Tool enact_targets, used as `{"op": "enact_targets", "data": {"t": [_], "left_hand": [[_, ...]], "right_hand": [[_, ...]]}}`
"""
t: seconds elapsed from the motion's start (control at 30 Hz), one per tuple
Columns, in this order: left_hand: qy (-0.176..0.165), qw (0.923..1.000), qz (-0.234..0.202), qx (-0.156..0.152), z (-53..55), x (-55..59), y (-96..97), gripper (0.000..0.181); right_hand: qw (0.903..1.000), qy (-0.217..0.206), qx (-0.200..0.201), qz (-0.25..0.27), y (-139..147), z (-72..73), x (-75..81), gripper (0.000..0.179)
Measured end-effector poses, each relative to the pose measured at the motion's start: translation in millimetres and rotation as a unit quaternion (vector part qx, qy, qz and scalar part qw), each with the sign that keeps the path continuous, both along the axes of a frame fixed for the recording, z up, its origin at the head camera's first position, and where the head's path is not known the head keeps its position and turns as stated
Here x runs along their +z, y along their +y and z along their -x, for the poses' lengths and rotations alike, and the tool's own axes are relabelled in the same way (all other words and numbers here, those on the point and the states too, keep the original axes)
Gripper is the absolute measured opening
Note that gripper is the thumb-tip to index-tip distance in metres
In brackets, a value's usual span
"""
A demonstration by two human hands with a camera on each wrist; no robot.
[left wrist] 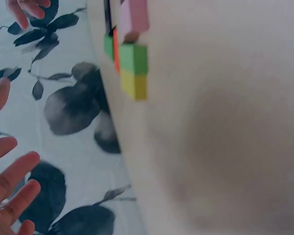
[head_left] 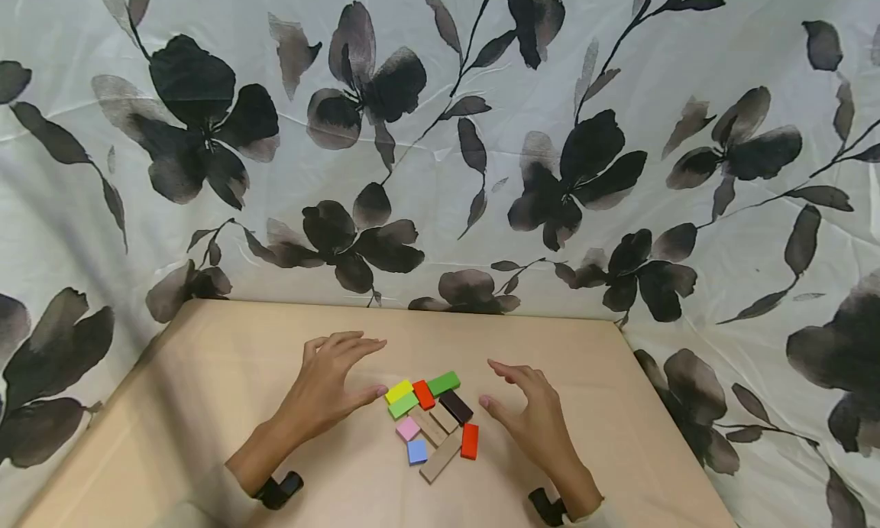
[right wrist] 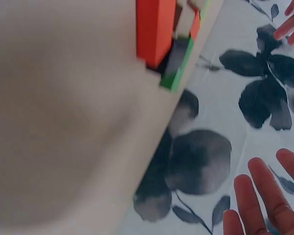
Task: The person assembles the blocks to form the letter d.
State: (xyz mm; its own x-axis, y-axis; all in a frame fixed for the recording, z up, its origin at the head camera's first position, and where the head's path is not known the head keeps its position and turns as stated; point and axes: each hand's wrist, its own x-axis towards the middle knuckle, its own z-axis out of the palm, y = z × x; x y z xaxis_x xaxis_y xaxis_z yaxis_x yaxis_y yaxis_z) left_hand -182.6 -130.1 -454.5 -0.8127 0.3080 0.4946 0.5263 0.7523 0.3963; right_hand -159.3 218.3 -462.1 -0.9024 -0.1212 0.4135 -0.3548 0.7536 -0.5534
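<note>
Small coloured and plain wooden blocks lie grouped on the table (head_left: 261,337) between the two hands. The group has a yellow block (head_left: 399,392), a pink block (head_left: 408,429), a blue block (head_left: 416,452), a black block (head_left: 456,407), two green, two red and several plain wood ones. To its left, the left hand (head_left: 330,387) hovers with fingers extended, thumb near the yellow block. Across from it, the right hand (head_left: 532,413) has its fingers apart, near the black block. Neither hand holds anything. In the right wrist view a red block (right wrist: 154,34) shows large.
A white cloth with dark printed flowers (head_left: 467,153) hangs behind the table and shows along both sides. Each wrist wears a black strapped device, one on the left wrist (head_left: 279,490) and one on the right wrist (head_left: 548,506).
</note>
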Motion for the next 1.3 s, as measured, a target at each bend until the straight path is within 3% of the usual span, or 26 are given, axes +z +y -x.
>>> {"op": "enact_targets", "data": {"t": [0.27,0.6,0.9,1.07,1.3], "left_hand": [[0.002,0.9985,-0.053,-0.014,-6.3,-24.5,18.7,0.056],[-0.033,0.9958,-0.081,-0.026,-3.8,-49.6,40.9,0.047],[-0.092,0.9922,-0.079,-0.028,2.3,-58.8,60.0,0.031],[-0.108,0.9906,-0.077,-0.037,4.4,-60.7,65.2,0.027],[-0.125,0.9902,-0.056,-0.025,9.8,-61.1,69.6,0.024]], "right_hand": [[0.9965,-0.069,0.006,0.047,-13,-14.6,-11.7,0.059],[0.9949,-0.093,0.011,0.039,-24,-24.7,-27.0,0.046],[0.9926,-0.113,0.039,0.020,-29,-27.7,-37.0,0.035],[0.9918,-0.115,0.053,-0.017,-30,-25.1,-38.6,0.032],[0.9862,-0.142,0.068,-0.051,-31,-16.8,-38.7,0.029]]}}
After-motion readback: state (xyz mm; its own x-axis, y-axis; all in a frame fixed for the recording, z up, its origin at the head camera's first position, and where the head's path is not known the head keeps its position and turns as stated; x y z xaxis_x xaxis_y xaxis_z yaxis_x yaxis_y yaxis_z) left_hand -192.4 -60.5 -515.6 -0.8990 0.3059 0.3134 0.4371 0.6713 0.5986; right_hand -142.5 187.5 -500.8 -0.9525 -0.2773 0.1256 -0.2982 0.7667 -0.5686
